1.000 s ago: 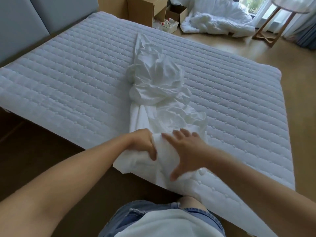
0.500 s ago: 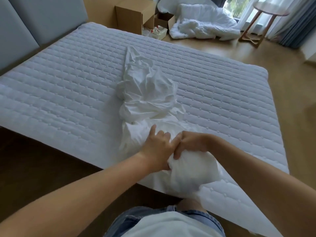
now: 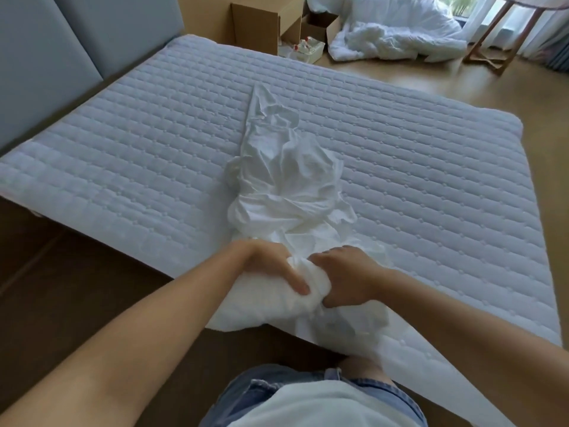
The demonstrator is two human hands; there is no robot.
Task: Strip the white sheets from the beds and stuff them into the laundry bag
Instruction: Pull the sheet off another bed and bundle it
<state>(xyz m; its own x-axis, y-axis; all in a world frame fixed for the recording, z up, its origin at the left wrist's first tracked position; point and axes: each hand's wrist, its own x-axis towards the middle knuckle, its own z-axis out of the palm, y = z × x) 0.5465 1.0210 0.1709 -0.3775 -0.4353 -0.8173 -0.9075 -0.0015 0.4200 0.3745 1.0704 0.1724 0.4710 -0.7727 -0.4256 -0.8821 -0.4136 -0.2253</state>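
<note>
White sheet point(image 3: 286, 186) stretches away toward the far side; left hand point(image 3: 264, 268) and right hand point(image 3: 346, 280) grip its near end.

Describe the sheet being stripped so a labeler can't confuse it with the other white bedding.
Start at the big quilted mattress filling the view. Down its middle runs a crumpled white sheet, bunched into a long ridge whose near end the left hand and right hand grip. Unlike the white bedding pile on the floor beyond, it lies on the mattress.
</note>
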